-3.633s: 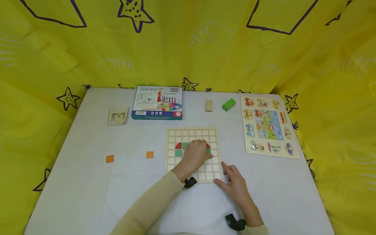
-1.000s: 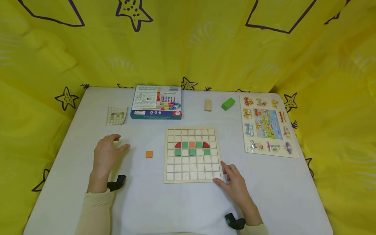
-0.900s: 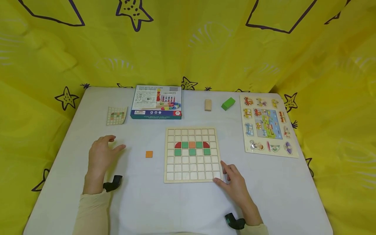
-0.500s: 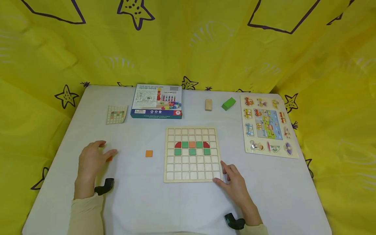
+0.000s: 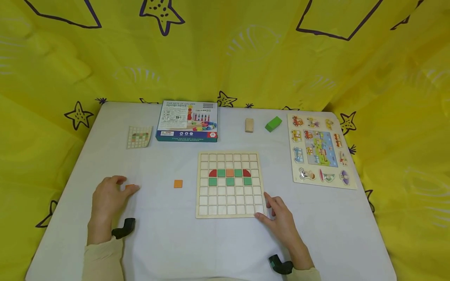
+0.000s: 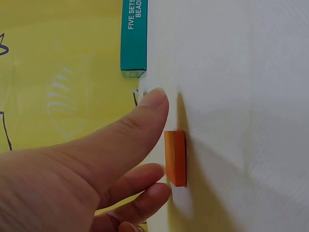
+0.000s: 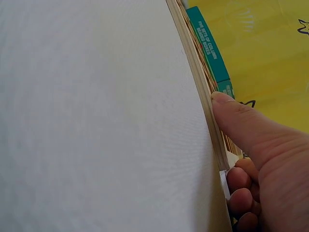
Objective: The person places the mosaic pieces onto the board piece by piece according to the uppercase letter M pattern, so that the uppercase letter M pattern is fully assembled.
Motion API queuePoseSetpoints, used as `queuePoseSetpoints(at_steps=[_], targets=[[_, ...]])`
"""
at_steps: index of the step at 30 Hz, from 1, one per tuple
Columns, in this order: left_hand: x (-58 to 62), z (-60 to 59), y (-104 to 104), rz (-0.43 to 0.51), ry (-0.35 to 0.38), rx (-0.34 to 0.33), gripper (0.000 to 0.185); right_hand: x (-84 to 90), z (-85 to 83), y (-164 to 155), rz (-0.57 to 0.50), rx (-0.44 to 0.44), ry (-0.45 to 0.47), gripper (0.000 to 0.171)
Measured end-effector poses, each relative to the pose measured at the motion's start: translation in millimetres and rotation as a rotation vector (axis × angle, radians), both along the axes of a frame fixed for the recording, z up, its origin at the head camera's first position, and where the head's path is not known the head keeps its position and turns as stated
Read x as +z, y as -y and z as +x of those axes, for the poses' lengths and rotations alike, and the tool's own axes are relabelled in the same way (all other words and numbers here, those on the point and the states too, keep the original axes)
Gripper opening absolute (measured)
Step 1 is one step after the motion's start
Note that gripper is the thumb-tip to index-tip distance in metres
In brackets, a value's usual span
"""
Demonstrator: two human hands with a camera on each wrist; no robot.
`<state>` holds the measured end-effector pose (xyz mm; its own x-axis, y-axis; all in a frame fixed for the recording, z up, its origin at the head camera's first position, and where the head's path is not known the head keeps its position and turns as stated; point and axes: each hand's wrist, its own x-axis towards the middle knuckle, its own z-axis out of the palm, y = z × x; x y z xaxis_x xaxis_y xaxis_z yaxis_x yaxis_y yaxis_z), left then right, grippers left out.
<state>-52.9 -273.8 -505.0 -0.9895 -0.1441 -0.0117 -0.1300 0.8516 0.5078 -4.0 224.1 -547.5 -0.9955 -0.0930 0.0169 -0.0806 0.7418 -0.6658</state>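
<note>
My left hand (image 5: 107, 199) is low over the table's left side, thumb and fingers apart around an orange square tile (image 5: 129, 186). In the left wrist view this tile (image 6: 175, 158) lies flat on the table, right at the fingertips. A second orange tile (image 5: 178, 184) lies between that hand and a wooden grid board (image 5: 231, 210). Set in the board are a row of red, green and orange pieces, with green squares (image 5: 230, 181) below it. My right hand (image 5: 281, 220) holds the board's near right corner, thumb on the front edge (image 7: 217, 140) and fingers along the side.
A paper pattern card (image 5: 139, 142) lies at the back left, beside a bead-set box (image 5: 187, 134). Behind the board are a plain wooden block (image 5: 249, 125) and a green block (image 5: 273, 124). A picture puzzle board (image 5: 297, 171) lies at the right edge.
My left hand has left the board, where an orange square now shows in the row's middle, and moved left and down to the far-left orange tile. The right hand stays on the corner.
</note>
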Motion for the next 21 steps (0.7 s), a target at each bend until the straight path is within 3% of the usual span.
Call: queuePoseSetpoints(at_steps=[21], targets=[[3.3,7.1,2.7,0.014,0.040,-0.034,0.035,-2.2,-0.5,-0.6,0.001,0.002,-0.002,0.076]])
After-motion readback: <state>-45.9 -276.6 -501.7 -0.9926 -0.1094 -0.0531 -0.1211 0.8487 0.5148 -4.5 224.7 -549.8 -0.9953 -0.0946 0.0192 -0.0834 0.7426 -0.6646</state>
